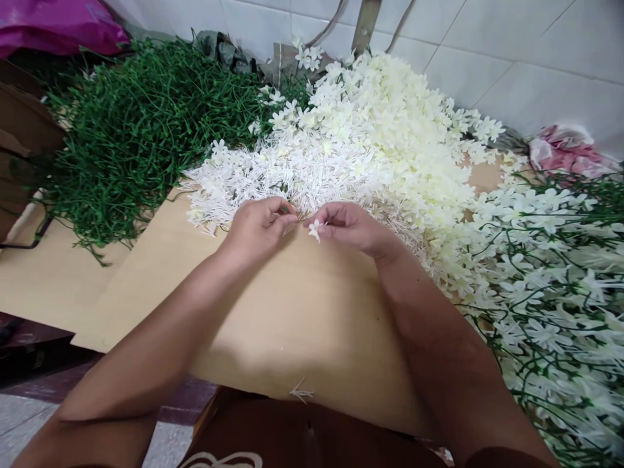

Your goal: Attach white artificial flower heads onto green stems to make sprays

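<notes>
Above the far part of the wooden board [273,312], my two hands are close together. My right hand [353,229] pinches a small white artificial flower [315,230] between thumb and fingertips, its petals pointing down. My left hand [258,226] is closed in a pinch just left of the flower; a thin white stamen piece [291,227] shows at its fingertips, partly hidden. Right behind the hands lies a heap of white thread-like stamens [312,175]. Cream-white flower heads [400,123] are piled beyond it.
A large heap of green plastic stems [141,130] lies at the left. Assembled white flowers on green stems [550,292] spread along the right. One loose stamen bunch [302,392] is at the board's near edge. A cardboard box [24,149] stands far left; a tiled wall [517,58] closes the back.
</notes>
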A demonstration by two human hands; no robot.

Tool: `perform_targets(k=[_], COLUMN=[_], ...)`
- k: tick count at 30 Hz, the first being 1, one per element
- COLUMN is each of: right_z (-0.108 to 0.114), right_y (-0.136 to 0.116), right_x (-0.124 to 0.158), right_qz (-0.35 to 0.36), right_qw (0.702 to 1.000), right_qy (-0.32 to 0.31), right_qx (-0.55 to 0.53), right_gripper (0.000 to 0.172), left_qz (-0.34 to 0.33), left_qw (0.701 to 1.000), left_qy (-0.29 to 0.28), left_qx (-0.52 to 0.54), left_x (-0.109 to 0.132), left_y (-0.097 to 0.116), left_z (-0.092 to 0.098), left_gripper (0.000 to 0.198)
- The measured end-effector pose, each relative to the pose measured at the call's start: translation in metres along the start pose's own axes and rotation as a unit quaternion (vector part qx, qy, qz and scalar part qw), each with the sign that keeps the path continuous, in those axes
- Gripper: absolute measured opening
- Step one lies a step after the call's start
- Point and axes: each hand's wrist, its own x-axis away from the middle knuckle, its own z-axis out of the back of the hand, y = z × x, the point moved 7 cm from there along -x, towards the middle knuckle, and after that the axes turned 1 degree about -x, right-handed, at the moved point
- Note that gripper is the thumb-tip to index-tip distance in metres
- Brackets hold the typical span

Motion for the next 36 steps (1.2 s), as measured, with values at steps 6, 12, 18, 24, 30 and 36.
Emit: perform_targets(k=[6,12,18,24,30,36], right_z=[-0.075,-0.177,-0.22,-0.215,-0.092,-0.042], right_y=[-0.007,0.048,0.077,0.046,-0.051,-0.037], right_x=[0.007,0.032,0.083,0.083,0.036,0.017], right_qz=[-0.054,-0.18,-0.261,-0.242,0.041,0.011], right_qw=[0.973,0.898,0.865,0.921,0.987,0.979], right_qy=[-0.219,-0.318,-0.217,-0.204,0.119,0.205], right_qx=[-0.048,-0.243,-0.368,-0.229,0.101,0.008], right_gripper=[0.033,0.055,0.056,0.056,0.026,0.045], left_qz=[0.034,0.024,0.028,-0.003,-0.069,-0.08], left_qw=[0.984,0.981,0.99,0.988,0.982,0.969], left_qy=[0.124,0.135,0.047,-0.004,-0.091,-0.152], left_qx=[0.125,0.137,0.129,0.156,0.15,0.18], left_x=[-0.01,-0.008,-0.009,-0.002,0.013,0.017], left_y=[-0.022,-0.03,-0.019,-0.012,0.008,0.013], left_z=[0.042,0.056,0.038,0.028,0.017,0.004], left_gripper=[0.008,0.016,0.02,0.02,0.025,0.03])
